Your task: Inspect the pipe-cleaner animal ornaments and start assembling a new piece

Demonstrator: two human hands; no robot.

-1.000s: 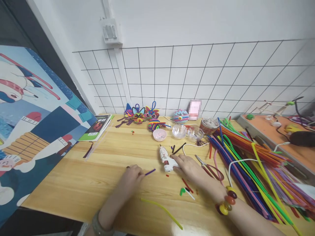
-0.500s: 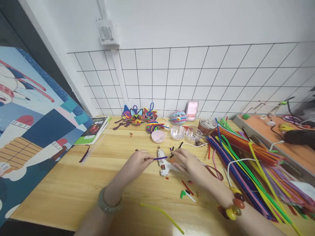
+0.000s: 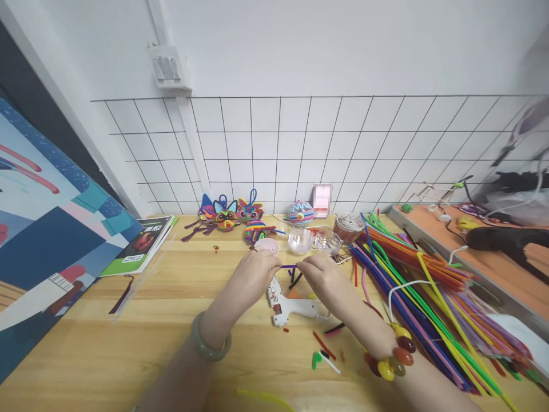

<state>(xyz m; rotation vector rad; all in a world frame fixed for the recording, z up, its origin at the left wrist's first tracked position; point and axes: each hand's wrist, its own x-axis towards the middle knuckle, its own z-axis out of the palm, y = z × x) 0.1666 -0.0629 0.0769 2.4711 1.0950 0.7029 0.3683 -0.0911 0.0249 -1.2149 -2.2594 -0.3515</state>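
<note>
My left hand and my right hand are raised over the wooden table, each pinching one end of a short purple pipe cleaner piece stretched between them. Just below them lies a white hot glue gun on its side, its cable running off to the right. A pale bangle sits on my left wrist and a bracelet of coloured beads on my right wrist.
A big pile of coloured pipe cleaners fills the right side. Small bowls, a tin and finished pipe-cleaner figures stand at the back. Short cut scraps lie near my right arm. A booklet lies at left.
My right hand left the glue gun and took the free end of the purple piece. Both hands rose and moved away from me, toward the bowls.
</note>
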